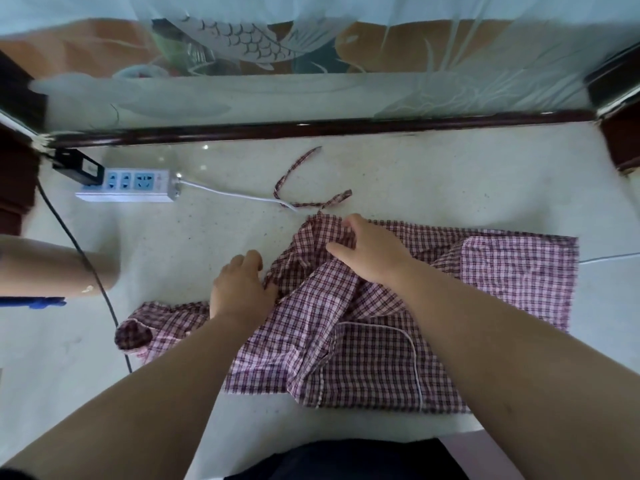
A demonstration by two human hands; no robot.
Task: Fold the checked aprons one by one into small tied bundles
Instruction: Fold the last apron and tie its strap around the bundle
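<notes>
Checked apron [363, 341] lying rumpled on the pale table [433, 174], left hand [239, 289] gripping its bunched edge, right hand [370, 251] pinching a fold near the top, tie strap [297, 168] trailing beyond, power strip [128, 186] sitting well left.

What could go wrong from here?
1. The tie strap crosses the white cable of the power strip; pulling the strap in may drag the cable along.
2. The left corner of the apron lies over the black cable, which could get folded in.
3. The cloth is bunched at the right hand, so the fold may come out uneven.
</notes>
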